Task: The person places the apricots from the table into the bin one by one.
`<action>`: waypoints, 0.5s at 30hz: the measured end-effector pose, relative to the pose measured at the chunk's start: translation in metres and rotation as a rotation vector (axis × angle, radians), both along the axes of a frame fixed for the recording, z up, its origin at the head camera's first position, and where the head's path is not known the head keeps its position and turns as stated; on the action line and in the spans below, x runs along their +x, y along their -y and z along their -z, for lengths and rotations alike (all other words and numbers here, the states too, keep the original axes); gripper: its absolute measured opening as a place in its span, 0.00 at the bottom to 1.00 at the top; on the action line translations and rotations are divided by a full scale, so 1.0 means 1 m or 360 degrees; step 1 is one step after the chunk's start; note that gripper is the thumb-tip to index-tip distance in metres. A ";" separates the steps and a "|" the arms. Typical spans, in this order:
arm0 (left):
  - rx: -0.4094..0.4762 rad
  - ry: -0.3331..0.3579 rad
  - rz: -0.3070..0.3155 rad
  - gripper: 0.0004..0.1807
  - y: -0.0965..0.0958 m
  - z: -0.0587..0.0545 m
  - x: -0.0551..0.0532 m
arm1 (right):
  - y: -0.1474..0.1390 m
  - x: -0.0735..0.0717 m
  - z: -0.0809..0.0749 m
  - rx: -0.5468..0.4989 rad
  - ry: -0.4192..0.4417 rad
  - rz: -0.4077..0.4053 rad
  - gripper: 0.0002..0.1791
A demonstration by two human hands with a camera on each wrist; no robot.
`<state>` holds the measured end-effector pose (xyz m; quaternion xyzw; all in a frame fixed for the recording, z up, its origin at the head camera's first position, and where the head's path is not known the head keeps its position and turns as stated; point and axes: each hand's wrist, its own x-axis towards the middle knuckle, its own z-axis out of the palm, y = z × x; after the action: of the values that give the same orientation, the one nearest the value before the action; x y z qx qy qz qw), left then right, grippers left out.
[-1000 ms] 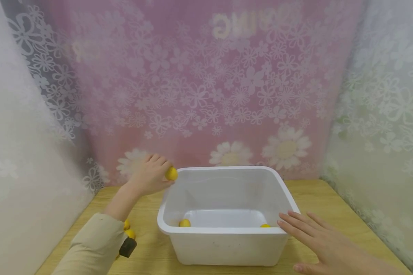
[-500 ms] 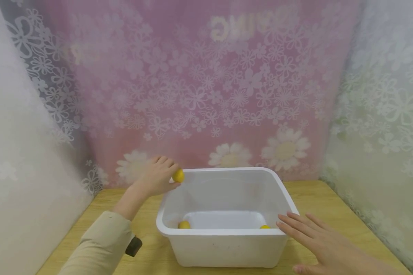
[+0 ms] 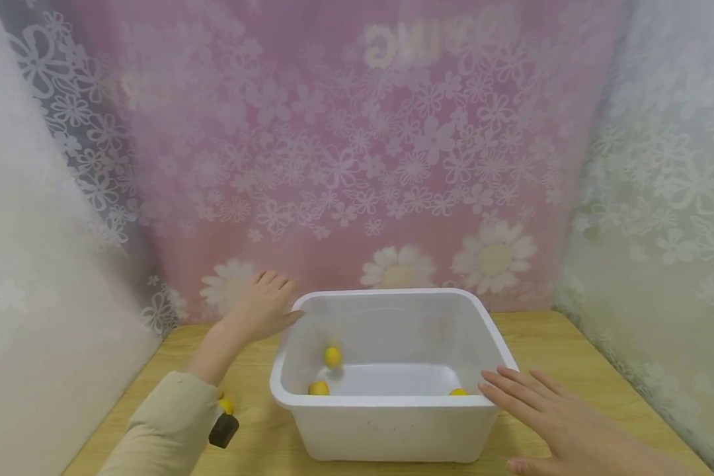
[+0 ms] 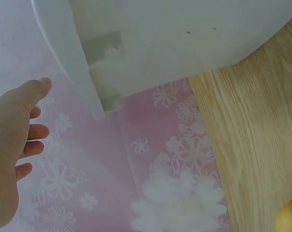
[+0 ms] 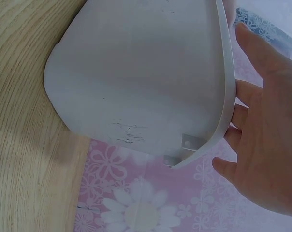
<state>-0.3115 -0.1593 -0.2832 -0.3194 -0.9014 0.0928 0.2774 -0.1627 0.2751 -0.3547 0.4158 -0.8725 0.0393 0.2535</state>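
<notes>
A white plastic tub (image 3: 393,430) stands on the table. My left hand (image 3: 262,307) is at its far left corner, fingers loosely extended and holding nothing, with the thumb near the rim. Inside the tub, a blurred yellow lemon (image 3: 332,357) shows low by the left wall, below that hand. Another lemon (image 3: 318,388) lies at the near left corner, and a third lemon (image 3: 459,391) at the near right, partly hidden by the front rim. My right hand (image 3: 562,420) has its fingers outstretched, fingertips at the tub's right rim, as the right wrist view also shows.
More lemons (image 4: 288,218) lie on the wooden table (image 3: 262,436) left of the tub, mostly hidden behind the left sleeve (image 3: 166,416) and its black wrist camera (image 3: 223,431). A pink flowered curtain (image 3: 363,165) hangs behind, with pale sheets at both sides.
My left hand moved right with a lemon, then let go of it and drew back slightly left. That lemon is now down inside the tub. My right hand has stayed put.
</notes>
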 end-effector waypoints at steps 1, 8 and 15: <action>0.0009 0.0006 -0.0021 0.24 0.003 0.001 0.001 | 0.000 0.000 0.000 0.0002 -0.0003 0.0004 0.49; 0.0073 -0.0012 -0.0068 0.18 0.030 0.015 0.007 | -0.001 -0.002 0.000 0.0010 -0.0022 -0.0001 0.48; 0.0120 -0.0004 -0.0104 0.22 0.053 0.031 0.019 | -0.001 -0.006 0.001 -0.0013 -0.0012 -0.0098 0.49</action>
<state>-0.2926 -0.2124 -0.3139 -0.2788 -0.9138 0.0682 0.2873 -0.1690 0.2760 -0.3558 0.4415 -0.8582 0.0489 0.2571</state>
